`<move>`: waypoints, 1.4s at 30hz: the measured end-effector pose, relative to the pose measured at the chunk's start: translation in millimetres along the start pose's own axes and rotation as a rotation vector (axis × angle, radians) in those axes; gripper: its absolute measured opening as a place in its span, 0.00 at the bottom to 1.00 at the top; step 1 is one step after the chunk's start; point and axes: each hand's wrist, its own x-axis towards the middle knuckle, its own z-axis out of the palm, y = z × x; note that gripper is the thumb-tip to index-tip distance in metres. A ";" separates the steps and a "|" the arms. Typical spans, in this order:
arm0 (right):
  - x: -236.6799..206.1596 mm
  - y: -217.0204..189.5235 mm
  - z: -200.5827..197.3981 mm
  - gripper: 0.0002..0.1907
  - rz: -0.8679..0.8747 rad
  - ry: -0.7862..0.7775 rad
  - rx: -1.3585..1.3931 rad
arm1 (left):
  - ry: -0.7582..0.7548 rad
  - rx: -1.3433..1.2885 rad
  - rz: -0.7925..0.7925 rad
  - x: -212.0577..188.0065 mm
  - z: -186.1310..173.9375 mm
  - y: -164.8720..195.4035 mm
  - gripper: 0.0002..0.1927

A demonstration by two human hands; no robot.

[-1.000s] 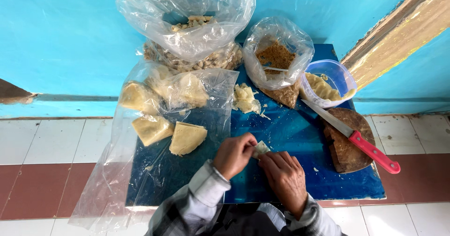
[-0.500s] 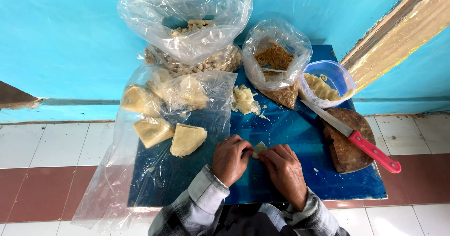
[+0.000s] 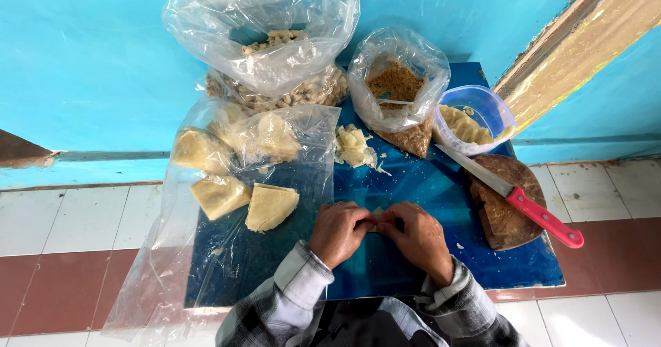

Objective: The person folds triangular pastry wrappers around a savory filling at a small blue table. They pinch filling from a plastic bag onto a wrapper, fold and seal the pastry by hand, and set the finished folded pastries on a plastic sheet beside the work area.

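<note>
Right at the middle of the blue board, a small pale piece of dough wrapper is pinched between both hands, with only a sliver of it showing between the fingertips. The left hand curls over it from one side, fingers bent together and closed on the piece; the right hand meets it from the other side, its fingers likewise closed on the same piece. The two hands touch at the fingertips, just above the board's surface. Plaid sleeves cover both wrists.

Beside the left hand lies a flat clear plastic bag spread over the board, holding folded stacks of pale wrappers. Farther up the board sits a small heap of cut wrapper scraps. Behind it, an open bag of brown crumbly filling stands upright, and next to that a clear plastic tub holds pale pieces. A large puffed bag of small rolled pieces leans against the turquoise wall. Off to the right hand's side, a red-handled knife rests across a round dark wooden block. White and reddish floor tiles surround the board.
</note>
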 end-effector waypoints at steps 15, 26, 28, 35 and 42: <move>-26.4 -20.1 7.1 0.05 -0.447 0.286 -0.323 | 0.006 0.013 0.012 -0.3 -0.9 -0.8 0.05; 4.8 0.4 1.2 0.09 -0.049 0.033 0.030 | 0.023 0.069 0.097 -2.0 7.8 -9.3 0.04; -11.5 -7.7 -0.2 0.06 -0.246 0.172 -0.179 | -0.009 0.049 0.058 5.3 8.1 -10.5 0.04; -17.7 -13.5 -3.6 0.05 -0.429 0.234 -0.266 | -0.107 0.031 -0.085 21.3 5.5 -7.8 0.05; 10.4 7.0 -4.3 0.06 -0.227 0.057 -0.030 | 0.016 0.015 0.182 4.6 3.5 -5.3 0.07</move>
